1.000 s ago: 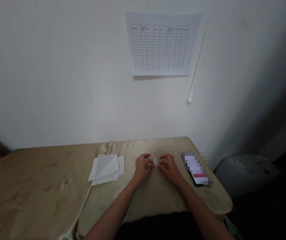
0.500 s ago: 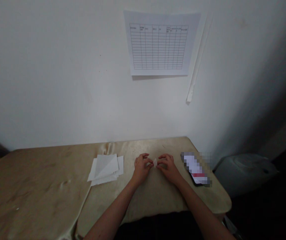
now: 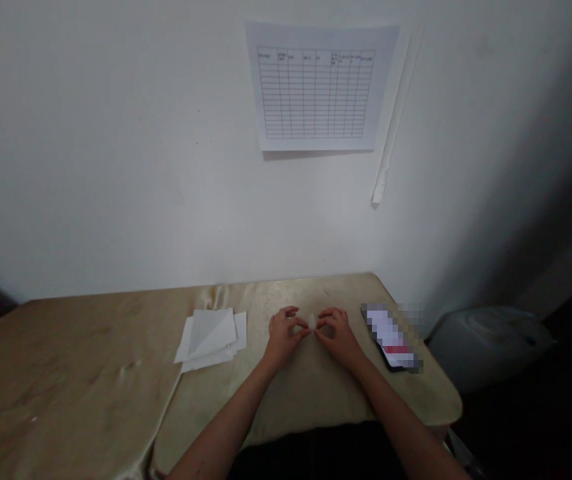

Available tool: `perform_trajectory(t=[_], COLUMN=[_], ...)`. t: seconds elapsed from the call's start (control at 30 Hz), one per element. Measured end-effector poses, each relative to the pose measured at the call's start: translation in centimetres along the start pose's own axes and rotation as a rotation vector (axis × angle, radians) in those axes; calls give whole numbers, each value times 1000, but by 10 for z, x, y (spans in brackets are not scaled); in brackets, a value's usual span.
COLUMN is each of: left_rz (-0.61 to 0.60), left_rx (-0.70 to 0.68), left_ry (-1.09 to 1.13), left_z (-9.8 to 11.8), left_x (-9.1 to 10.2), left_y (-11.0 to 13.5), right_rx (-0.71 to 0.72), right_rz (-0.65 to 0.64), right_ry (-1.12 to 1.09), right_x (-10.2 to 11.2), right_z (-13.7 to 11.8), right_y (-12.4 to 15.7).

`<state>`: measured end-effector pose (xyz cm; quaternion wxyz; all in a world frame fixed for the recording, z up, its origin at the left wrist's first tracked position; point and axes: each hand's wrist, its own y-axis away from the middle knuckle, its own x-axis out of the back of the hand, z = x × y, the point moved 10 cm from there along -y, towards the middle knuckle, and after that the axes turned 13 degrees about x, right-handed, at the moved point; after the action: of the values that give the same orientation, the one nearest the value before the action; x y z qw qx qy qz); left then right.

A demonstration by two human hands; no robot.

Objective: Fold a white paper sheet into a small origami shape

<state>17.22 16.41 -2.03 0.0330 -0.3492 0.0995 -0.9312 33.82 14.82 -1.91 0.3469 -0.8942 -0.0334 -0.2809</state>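
A small folded piece of white paper point(image 3: 312, 323) stands between my two hands, over the tan-covered table point(image 3: 276, 413). My left hand point(image 3: 285, 333) pinches its left side with thumb and forefinger, the other fingers curled loosely. From the right, my right hand point(image 3: 335, 333) grips the opposite side in the same kind of pinch. The fingertips cover part of the paper, so its exact folded shape is hard to make out. To the left of my left hand lies a loose stack of white paper sheets point(image 3: 213, 333).
A phone point(image 3: 391, 339), partly pixelated, lies near the table's right edge. Behind the table, a printed sheet with a table grid point(image 3: 319, 93) and a narrow white strip point(image 3: 391, 127) are on the wall. A pale plastic container point(image 3: 486, 343) stands beyond the right edge.
The folded paper sits slightly more upright between my fingertips. Both hands stay nearly in place, with only small finger shifts.
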Motion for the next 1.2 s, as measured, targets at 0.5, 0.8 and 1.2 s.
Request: perform_trajectory(t=[0.5,0.8,1.2], left_rz=[2,-21,-32], left_rx=[9,-11,5], left_ry=[-16,-71,-124], left_z=[3,8,17], left_x=[2,1,2], left_y=[2,5,11], right_rx=[-11,-95,-195], right_rz=[-29,-9,-15], right_ry=[-90,-81,-26], right_x=[-2,0,2], right_z=[3,9,15], right_y=[-1,1,4])
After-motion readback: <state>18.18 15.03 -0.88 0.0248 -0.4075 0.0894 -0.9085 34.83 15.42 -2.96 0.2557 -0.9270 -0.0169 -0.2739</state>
